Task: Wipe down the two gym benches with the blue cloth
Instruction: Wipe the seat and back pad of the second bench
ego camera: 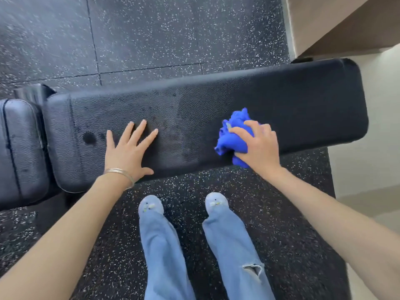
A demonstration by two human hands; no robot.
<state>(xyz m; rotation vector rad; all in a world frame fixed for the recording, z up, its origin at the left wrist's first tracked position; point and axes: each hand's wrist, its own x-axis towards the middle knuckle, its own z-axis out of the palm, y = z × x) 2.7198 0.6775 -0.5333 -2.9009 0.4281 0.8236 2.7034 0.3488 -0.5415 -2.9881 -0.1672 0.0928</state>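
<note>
This is looking like a gym. Black rubber floor tiles (151,29) with white speckles are covering the ground, and a long bench (281,94) padded in black textured vinyl is standing on them, with a second pad (19,148) lying just beside its left end.

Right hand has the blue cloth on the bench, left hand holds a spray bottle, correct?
No: the left hand holds nothing; it lies flat on the bench, fingers spread. The right hand does grip the cloth on the bench. The head view shows it.
</note>
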